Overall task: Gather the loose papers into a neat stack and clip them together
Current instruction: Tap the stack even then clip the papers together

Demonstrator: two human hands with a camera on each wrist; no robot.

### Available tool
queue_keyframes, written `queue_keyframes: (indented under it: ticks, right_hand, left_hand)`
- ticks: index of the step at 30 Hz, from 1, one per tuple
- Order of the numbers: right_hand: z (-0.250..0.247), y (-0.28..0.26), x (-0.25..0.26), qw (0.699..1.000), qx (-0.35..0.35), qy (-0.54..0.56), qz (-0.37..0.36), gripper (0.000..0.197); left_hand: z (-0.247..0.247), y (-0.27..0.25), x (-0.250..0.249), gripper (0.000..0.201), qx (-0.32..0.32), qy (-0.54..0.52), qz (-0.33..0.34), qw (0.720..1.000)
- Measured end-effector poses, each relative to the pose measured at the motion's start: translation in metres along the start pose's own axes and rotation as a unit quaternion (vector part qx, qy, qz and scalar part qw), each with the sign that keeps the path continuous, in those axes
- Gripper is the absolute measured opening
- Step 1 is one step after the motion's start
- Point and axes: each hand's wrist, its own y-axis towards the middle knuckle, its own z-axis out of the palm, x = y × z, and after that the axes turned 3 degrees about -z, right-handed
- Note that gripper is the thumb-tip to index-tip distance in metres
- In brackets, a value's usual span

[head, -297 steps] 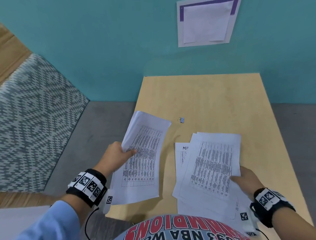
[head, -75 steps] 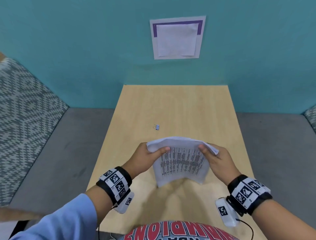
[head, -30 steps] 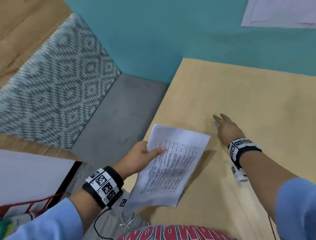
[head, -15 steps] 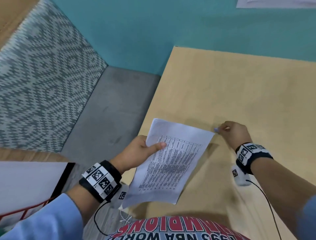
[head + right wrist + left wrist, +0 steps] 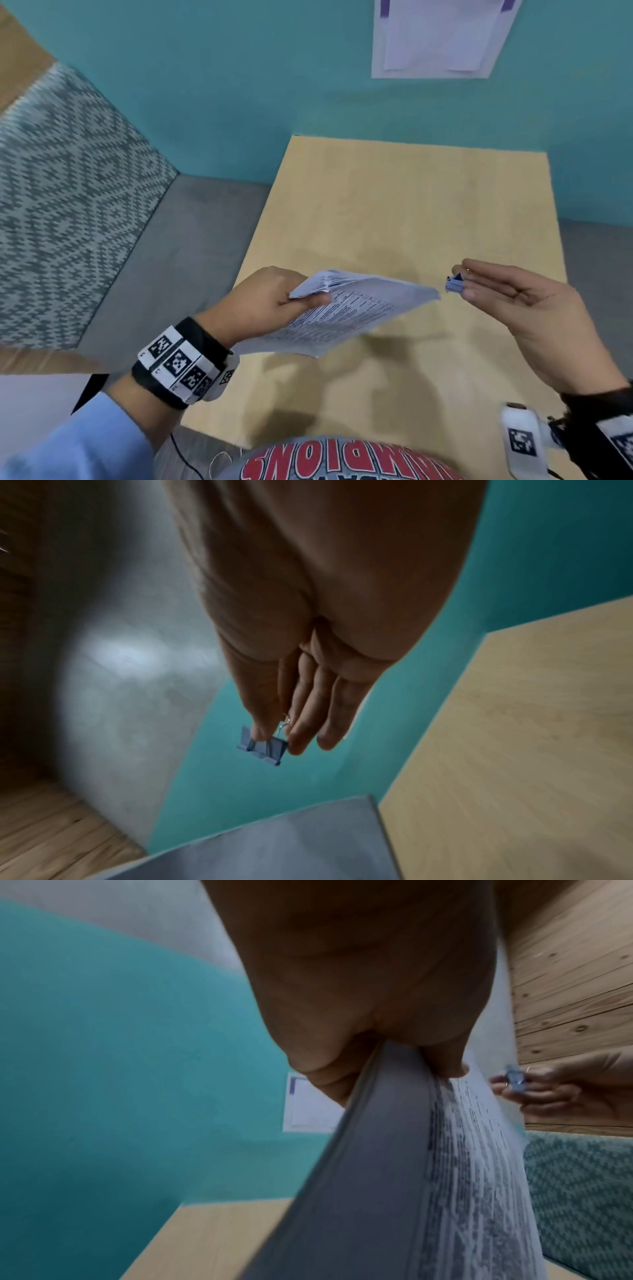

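My left hand [image 5: 270,305] grips the gathered stack of printed papers [image 5: 346,311] by its near left corner, thumb on top, and holds it tilted above the wooden table [image 5: 394,205]. In the left wrist view the stack of papers [image 5: 445,1177] runs away from my left hand [image 5: 377,1015] edge-on. My right hand [image 5: 513,301] is raised to the right of the stack and pinches a small blue binder clip [image 5: 455,285] between thumb and fingertips. The binder clip [image 5: 263,746] hangs at the fingertips [image 5: 298,748] of my right hand [image 5: 274,741], a short gap from the stack's right corner [image 5: 435,295].
A teal wall [image 5: 239,85] with a white sheet [image 5: 442,37] pinned on it stands behind the table. Grey floor [image 5: 191,240] and a patterned rug [image 5: 61,192] lie to the left. A white surface [image 5: 34,411] is at my near left.
My right hand has picked the binder clip up off the table and lifted it beside the stack. My left hand has turned the stack flatter, toward the clip.
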Motion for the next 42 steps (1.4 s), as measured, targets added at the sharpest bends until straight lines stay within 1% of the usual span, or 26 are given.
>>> queue_keyframes:
  ticks: [3,4,7,8,9,12,14,16,20,25,28,30,36,42]
  right_hand:
    - [-0.005,-0.035,0.019,0.999,0.024,-0.017,-0.024,0.038]
    - [-0.005,-0.046,0.025,0.999,0.037,-0.019,-0.028,0.036]
    - [-0.007,-0.071,0.036,0.994,0.072,-0.05,-0.065,0.033]
    - [-0.009,-0.077,0.04,0.992,0.078,-0.065,-0.079,0.033]
    - [-0.011,-0.082,0.044,0.989,0.08,-0.083,-0.096,0.031]
    - [-0.014,-0.093,0.054,0.975,0.068,-0.157,-0.14,0.026]
    - [-0.015,-0.098,0.058,0.962,0.05,-0.211,-0.166,0.025]
    - [-0.017,-0.102,0.06,0.952,0.026,-0.243,-0.187,0.022]
    - [-0.019,-0.108,0.06,0.946,-0.002,-0.256,-0.2,0.016]
    - [-0.02,-0.109,0.057,0.939,0.004,-0.263,-0.22,0.01]
    - [-0.02,-0.108,0.056,0.939,0.013,-0.266,-0.219,0.016]
    - [-0.02,-0.107,0.055,0.939,0.023,-0.271,-0.212,0.017]
    - [-0.021,-0.105,0.055,0.945,0.049,-0.266,-0.183,0.016]
    - [-0.014,-0.103,0.056,0.948,0.053,-0.268,-0.165,0.016]
  left_hand:
    - [0.0,-0.006,-0.021,0.064,-0.005,0.061,0.066,0.996]
    - [0.0,-0.008,-0.027,0.06,-0.01,0.072,0.087,0.994]
    - [0.001,-0.015,-0.049,0.023,-0.033,0.09,0.154,0.983]
    - [0.001,-0.018,-0.057,0.017,-0.035,0.097,0.165,0.981]
    - [0.001,-0.021,-0.064,0.016,-0.033,0.106,0.169,0.979]
    - [0.003,-0.03,-0.078,0.025,-0.024,0.123,0.172,0.977]
    - [0.004,-0.035,-0.088,0.031,-0.02,0.129,0.174,0.976]
    - [0.004,-0.038,-0.096,0.033,-0.017,0.132,0.181,0.974]
    - [0.003,-0.045,-0.106,0.035,-0.026,0.138,0.187,0.972]
    - [0.003,-0.048,-0.112,0.025,-0.033,0.137,0.191,0.971]
    - [0.002,-0.05,-0.112,0.038,-0.023,0.155,0.178,0.971]
    - [0.0,-0.051,-0.112,0.042,-0.019,0.156,0.179,0.971]
    - [-0.002,-0.051,-0.108,0.048,-0.017,0.166,0.175,0.97]
    - [-0.003,-0.049,-0.106,0.05,-0.018,0.178,0.183,0.967]
